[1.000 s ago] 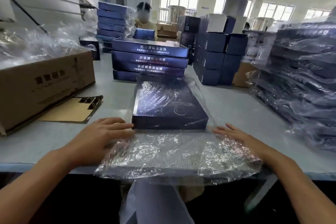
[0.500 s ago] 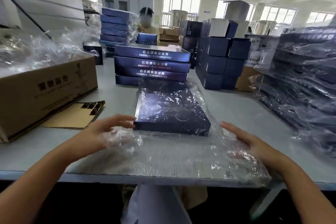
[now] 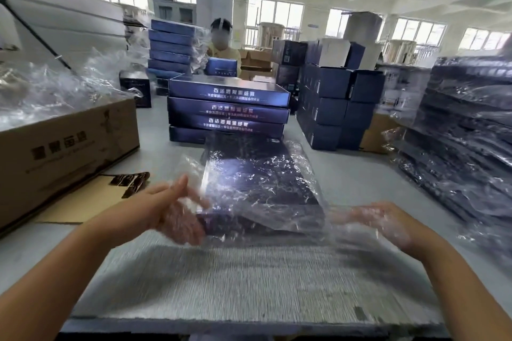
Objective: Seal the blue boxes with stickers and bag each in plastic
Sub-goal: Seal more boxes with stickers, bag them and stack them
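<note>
Our left hand (image 3: 171, 216), fingers apart, and right hand (image 3: 388, 224), grip unclear, have lifted the bag (image 3: 340, 219) flap nearside of the box (image 3: 257, 183), likely for folding.

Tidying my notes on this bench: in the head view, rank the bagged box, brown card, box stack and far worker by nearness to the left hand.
1. Bagged box, by the left hand, its right.
2. Brown card, to its left.
3. Box stack, straight ahead.
4. Worker, far end.
</note>
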